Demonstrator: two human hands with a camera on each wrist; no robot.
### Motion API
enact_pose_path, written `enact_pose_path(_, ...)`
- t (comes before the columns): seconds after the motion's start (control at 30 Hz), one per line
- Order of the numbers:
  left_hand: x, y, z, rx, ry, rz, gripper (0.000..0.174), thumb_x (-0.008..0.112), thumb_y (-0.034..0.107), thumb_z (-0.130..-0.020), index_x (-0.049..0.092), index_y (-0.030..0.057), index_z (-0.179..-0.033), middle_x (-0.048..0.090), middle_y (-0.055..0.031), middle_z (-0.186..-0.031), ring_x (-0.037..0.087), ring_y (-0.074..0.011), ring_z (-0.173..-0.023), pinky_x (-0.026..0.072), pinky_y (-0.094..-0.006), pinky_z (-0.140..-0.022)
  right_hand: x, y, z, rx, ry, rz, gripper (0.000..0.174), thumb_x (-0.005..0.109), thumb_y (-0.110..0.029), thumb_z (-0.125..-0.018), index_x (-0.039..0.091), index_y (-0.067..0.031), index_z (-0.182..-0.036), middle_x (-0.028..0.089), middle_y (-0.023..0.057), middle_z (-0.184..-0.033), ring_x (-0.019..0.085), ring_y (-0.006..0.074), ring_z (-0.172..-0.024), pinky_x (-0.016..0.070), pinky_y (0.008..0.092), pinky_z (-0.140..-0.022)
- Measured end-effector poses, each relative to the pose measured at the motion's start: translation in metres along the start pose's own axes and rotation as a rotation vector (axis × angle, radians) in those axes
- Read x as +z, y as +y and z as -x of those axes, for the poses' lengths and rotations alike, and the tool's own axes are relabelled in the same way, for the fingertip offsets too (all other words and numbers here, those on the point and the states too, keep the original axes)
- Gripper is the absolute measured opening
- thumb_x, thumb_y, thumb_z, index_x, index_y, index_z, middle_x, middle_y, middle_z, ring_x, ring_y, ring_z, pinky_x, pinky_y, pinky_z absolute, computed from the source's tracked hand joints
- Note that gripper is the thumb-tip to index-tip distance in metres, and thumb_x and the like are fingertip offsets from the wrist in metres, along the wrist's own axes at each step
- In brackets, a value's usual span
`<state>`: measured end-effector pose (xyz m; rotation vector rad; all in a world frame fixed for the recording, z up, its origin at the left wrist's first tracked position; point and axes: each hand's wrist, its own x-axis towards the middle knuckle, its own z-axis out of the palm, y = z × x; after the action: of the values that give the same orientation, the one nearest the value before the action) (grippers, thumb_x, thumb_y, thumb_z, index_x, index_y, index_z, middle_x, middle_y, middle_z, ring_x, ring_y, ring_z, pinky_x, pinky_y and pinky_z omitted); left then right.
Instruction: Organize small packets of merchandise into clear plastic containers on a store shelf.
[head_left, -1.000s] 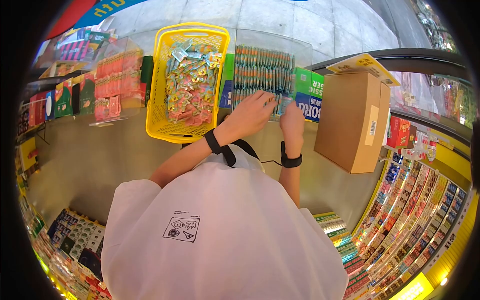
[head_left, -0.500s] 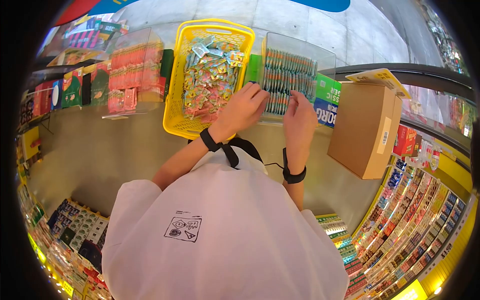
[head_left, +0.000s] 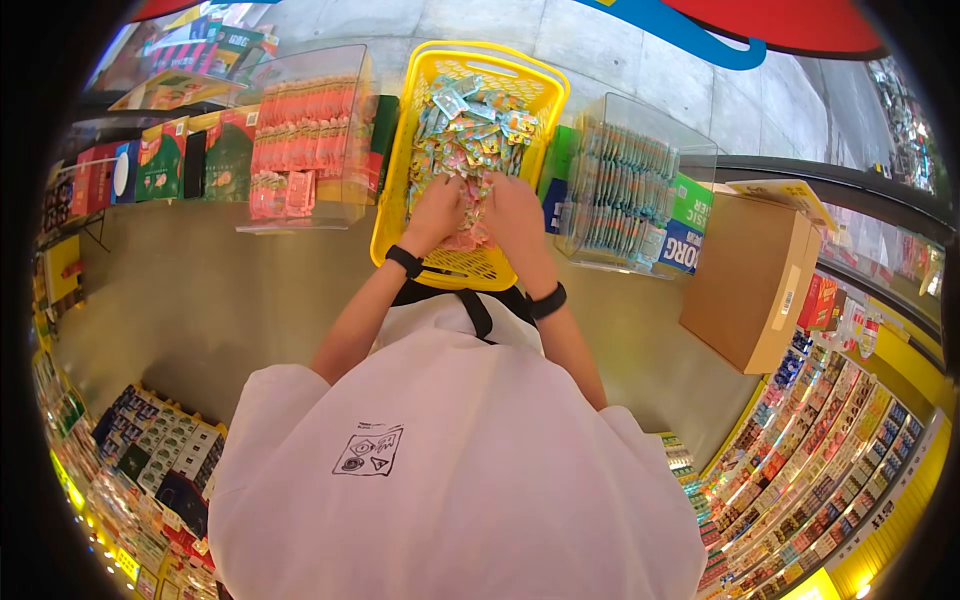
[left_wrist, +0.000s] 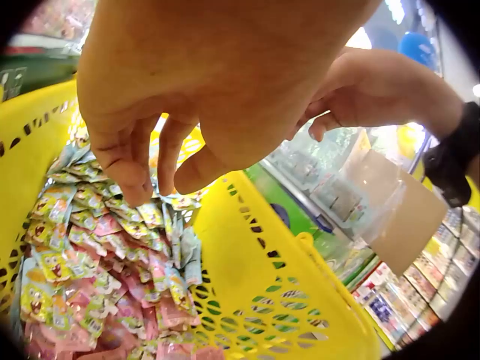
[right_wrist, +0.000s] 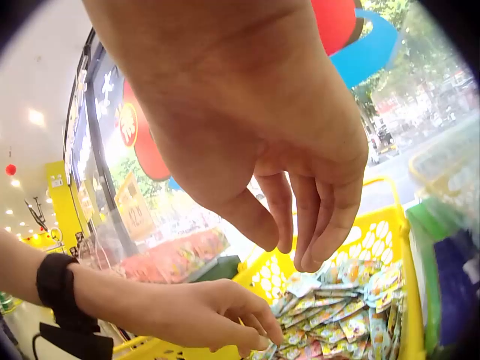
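Observation:
Small printed packets (head_left: 470,130) in blue, yellow and pink fill the yellow basket (head_left: 392,215). Over its near half are both hands, side by side. My left hand (head_left: 437,212) has bent fingers above the packets; the left wrist view shows the same hand (left_wrist: 202,90) with fingers loosely bent and nothing between them. Beside it, my right hand (head_left: 512,215) hangs over the basket, and in the right wrist view this hand (right_wrist: 262,142) has relaxed, downward fingers without a packet. Whether any fingertip touches the packets is unclear.
Right of the basket stands a clear bin of upright blue-green packets (head_left: 622,185), then a cardboard box (head_left: 745,280). A clear bin of pink packets (head_left: 310,140) is at the left. Stocked shelves (head_left: 830,450) curve along the right.
Both hands have left the bin of blue-green packets and moved left over the basket. The view has shifted, so basket and bins appear farther right.

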<state>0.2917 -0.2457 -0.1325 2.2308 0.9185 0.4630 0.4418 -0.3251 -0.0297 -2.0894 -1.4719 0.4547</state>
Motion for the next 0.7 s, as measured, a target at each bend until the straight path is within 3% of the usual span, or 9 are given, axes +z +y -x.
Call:
enact_pose_path(0.13, 0.010, -0.038, 0.007, -0.168, -0.154, -0.142, 0.032, 0.070, 0.013, -0.085, 0.060, -0.0044, -0.110, 0.063, -0.0274, -0.103, 0.062, -0.0457, -0.100, 0.0531, -0.0520, -0.084, 0.082, 0.040, -0.019, -0.059, -0.079, -0.034, 0.024, 0.061, -0.007, -0.089, 0.067, -0.0037, -0.113, 0.068, 0.0186, -0.091, 0.064, 0.0424, -0.091, 0.0520, 0.0520, -0.079)
enact_pose_path(0.23, 0.014, -0.048, 0.007, -0.323, -0.263, -0.166, 0.043, 0.076, 0.020, -0.082, 0.058, -0.0069, -0.110, 0.064, -0.0299, -0.104, 0.063, -0.0464, -0.101, 0.0539, -0.0514, -0.087, 0.120, 0.052, -0.028, -0.018, -0.205, -0.069, 0.028, 0.059, -0.004, -0.088, 0.067, -0.0029, -0.114, 0.071, 0.0210, -0.100, 0.065, 0.0435, -0.098, 0.0533, 0.0515, -0.083)
enact_pose_path(0.3, 0.019, -0.059, 0.005, -0.390, -0.330, -0.093, 0.056, 0.080, 0.027, -0.080, 0.056, -0.0079, -0.117, 0.063, -0.0322, -0.111, 0.063, -0.0479, -0.105, 0.0540, -0.0510, -0.091, 0.145, 0.061, -0.031, 0.026, -0.235, -0.297, 0.030, 0.056, -0.001, -0.086, 0.067, 0.0006, -0.115, 0.071, 0.0236, -0.109, 0.066, 0.0436, -0.103, 0.0535, 0.0520, -0.087)
enact_pose_path(0.53, 0.048, -0.095, 0.012, -0.382, -0.384, -0.213, 0.074, 0.081, 0.032, -0.081, 0.049, -0.0093, -0.133, 0.055, -0.0330, -0.127, 0.059, -0.0496, -0.116, 0.0528, -0.0513, -0.095, 0.177, 0.064, -0.034, 0.205, -0.419, -0.231, 0.043, 0.062, -0.002, -0.085, 0.065, 0.0001, -0.128, 0.071, 0.0236, -0.118, 0.067, 0.0422, -0.107, 0.0536, 0.0501, -0.091)
enact_pose_path(0.6, 0.057, -0.109, 0.015, -0.325, -0.538, -0.231, 0.078, 0.083, 0.035, -0.079, 0.049, -0.0049, -0.138, 0.054, -0.0323, -0.128, 0.057, -0.0510, -0.117, 0.0525, -0.0527, -0.095, 0.182, 0.062, -0.033, 0.227, -0.449, -0.175, 0.045, 0.064, -0.004, -0.084, 0.064, 0.0012, -0.130, 0.071, 0.0244, -0.118, 0.067, 0.0427, -0.108, 0.0538, 0.0493, -0.091)
enact_pose_path(0.7, 0.018, -0.068, 0.005, -0.346, -0.608, -0.209, 0.082, 0.083, 0.037, -0.078, 0.049, 0.0024, -0.144, 0.054, -0.0321, -0.127, 0.056, -0.0519, -0.119, 0.0518, -0.0541, -0.097, 0.193, 0.063, -0.033, 0.305, -0.509, -0.267, 0.047, 0.062, -0.003, -0.086, 0.062, 0.0021, -0.133, 0.067, 0.0248, -0.127, 0.064, 0.0424, -0.116, 0.0525, 0.0510, -0.096)
